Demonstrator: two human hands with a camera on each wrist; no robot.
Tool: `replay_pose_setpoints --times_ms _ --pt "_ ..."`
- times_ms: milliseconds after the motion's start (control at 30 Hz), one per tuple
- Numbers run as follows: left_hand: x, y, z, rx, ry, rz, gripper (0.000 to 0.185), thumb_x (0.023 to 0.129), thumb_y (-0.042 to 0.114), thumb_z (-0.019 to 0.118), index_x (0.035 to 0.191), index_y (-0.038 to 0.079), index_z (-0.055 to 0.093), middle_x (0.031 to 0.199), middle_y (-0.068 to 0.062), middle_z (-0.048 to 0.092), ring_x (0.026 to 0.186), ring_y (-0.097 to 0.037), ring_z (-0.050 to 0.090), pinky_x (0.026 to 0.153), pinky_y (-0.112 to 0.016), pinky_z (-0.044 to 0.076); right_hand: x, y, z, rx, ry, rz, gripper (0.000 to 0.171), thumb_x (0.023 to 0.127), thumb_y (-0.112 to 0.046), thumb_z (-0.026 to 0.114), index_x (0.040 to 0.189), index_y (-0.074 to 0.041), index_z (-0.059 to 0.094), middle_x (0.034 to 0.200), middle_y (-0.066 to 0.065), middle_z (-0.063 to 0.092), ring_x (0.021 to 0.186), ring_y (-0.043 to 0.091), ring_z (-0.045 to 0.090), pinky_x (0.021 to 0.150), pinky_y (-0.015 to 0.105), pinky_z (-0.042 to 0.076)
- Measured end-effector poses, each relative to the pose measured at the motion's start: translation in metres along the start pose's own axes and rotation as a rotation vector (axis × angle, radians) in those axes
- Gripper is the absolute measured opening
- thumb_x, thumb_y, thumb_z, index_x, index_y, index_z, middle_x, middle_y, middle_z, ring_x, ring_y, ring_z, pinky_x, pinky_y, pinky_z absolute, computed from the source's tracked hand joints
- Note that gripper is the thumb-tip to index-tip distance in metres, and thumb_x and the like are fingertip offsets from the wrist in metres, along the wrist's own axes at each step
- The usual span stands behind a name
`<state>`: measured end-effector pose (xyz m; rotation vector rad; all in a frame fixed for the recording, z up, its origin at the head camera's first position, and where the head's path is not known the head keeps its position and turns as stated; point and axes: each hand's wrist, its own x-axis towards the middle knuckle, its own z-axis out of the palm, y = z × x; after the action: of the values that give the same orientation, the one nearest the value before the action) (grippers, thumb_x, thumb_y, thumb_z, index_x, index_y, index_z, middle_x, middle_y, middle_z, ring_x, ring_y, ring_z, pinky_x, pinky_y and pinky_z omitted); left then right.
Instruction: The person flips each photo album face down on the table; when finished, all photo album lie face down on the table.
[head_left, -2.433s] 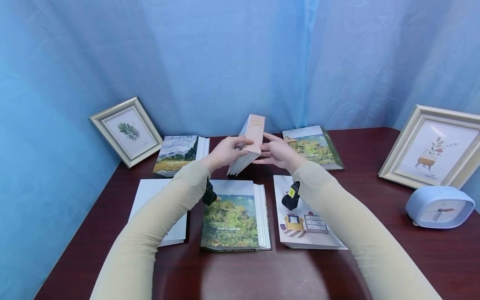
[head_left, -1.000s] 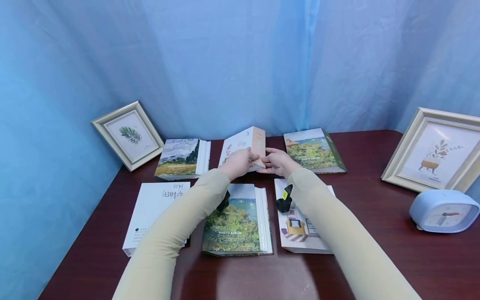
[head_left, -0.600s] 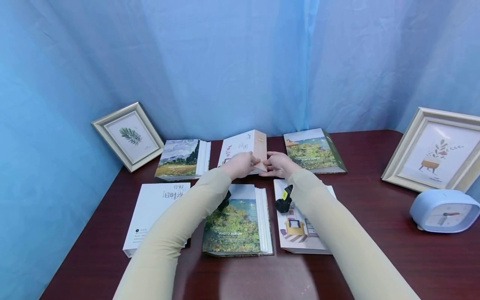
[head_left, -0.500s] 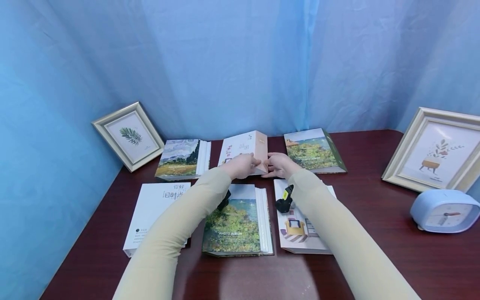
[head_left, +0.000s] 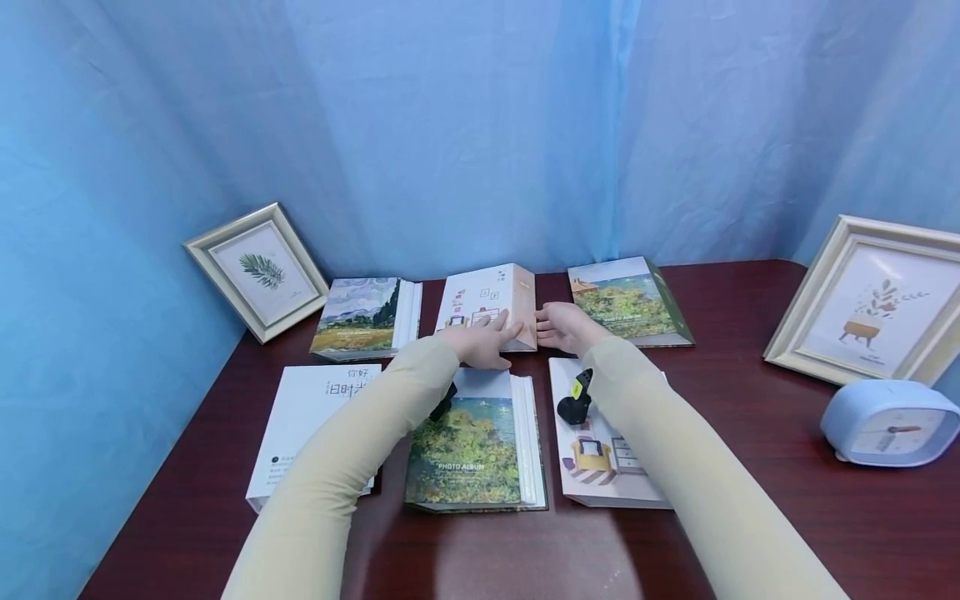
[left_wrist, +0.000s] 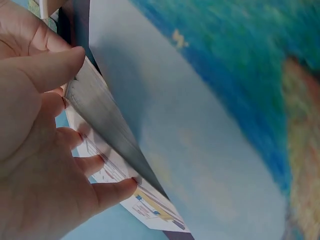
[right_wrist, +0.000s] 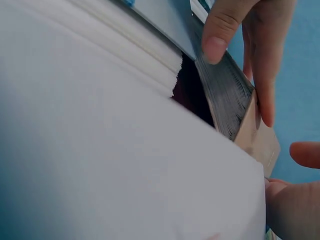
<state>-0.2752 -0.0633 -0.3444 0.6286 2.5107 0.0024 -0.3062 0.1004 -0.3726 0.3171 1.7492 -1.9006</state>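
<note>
Two arms in beige sleeves reach forward over table (head_left: 750, 500). Left hand (head_left: 480, 343) lies flat, fingers straight, on pink album (head_left: 491, 304); right hand (head_left: 564, 327), fingers relaxed, touches its spine. Album lies flat, back row centre, between two landscape albums.

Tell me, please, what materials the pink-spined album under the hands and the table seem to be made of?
The pink-spined album looks like matte printed card over a thick block of paper leaves; the right wrist view shows grey stacked page edges. The table looks like dark reddish wood or wood-look laminate, polished: it shows faint grain and a soft sheen.
</note>
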Motion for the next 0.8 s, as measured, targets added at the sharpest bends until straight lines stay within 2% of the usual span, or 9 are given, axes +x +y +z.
replay_pose_setpoints --times_ms 133,300,500,667,800 --pt "-0.003 0.001 0.001 -0.010 -0.004 -0.013 0.073 0.098 0.038 0.048 0.153 0.032 -0.001 0.159 -0.002 -0.014 0.147 -0.029 -0.006 0.116 -0.053 0.012 -0.001 0.000 0.000 0.003 0.028 0.010 0.052 0.103 -0.014 0.030 0.152 -0.006 0.014 0.151 0.024 0.025 0.139 0.034 0.031 0.113 0.040 0.030" --pt "-0.006 0.003 0.002 -0.023 0.010 -0.003 0.072 0.098 0.037 0.049 0.153 0.033 0.002 0.160 -0.004 -0.012 0.147 -0.031 -0.005 0.116 -0.053 0.013 -0.004 0.000 0.000 0.008 0.046 0.009 0.056 0.102 -0.019 0.036 0.152 -0.007 0.015 0.151 0.025 0.025 0.137 0.034 0.033 0.112 0.039 0.032" --pt "-0.007 0.004 0.003 -0.043 0.017 -0.004 0.070 0.099 0.035 0.049 0.152 0.036 0.004 0.160 -0.005 -0.009 0.147 -0.032 -0.004 0.116 -0.052 0.016 -0.008 -0.001 -0.003 -0.007 0.055 -0.019 0.054 0.102 -0.021 0.036 0.152 -0.008 0.018 0.150 0.024 0.027 0.137 0.035 0.034 0.111 0.041 0.033" --pt "-0.005 0.003 0.003 -0.060 0.030 0.009 0.066 0.099 0.034 0.048 0.153 0.033 0.010 0.160 -0.010 -0.002 0.146 -0.035 0.003 0.116 -0.049 0.020 -0.011 -0.003 -0.005 0.014 0.044 -0.046 0.055 0.102 -0.021 0.034 0.152 -0.008 0.015 0.151 0.022 0.029 0.138 0.033 0.034 0.112 0.042 0.032" --pt "-0.004 0.001 0.001 -0.104 0.072 0.036 0.061 0.100 0.032 0.047 0.153 0.027 0.018 0.159 -0.015 0.007 0.145 -0.035 0.013 0.115 -0.046 0.024 -0.013 -0.004 -0.004 0.013 0.034 -0.063 0.054 0.102 -0.021 0.035 0.151 -0.007 0.017 0.150 0.021 0.031 0.136 0.033 0.036 0.110 0.044 0.033"
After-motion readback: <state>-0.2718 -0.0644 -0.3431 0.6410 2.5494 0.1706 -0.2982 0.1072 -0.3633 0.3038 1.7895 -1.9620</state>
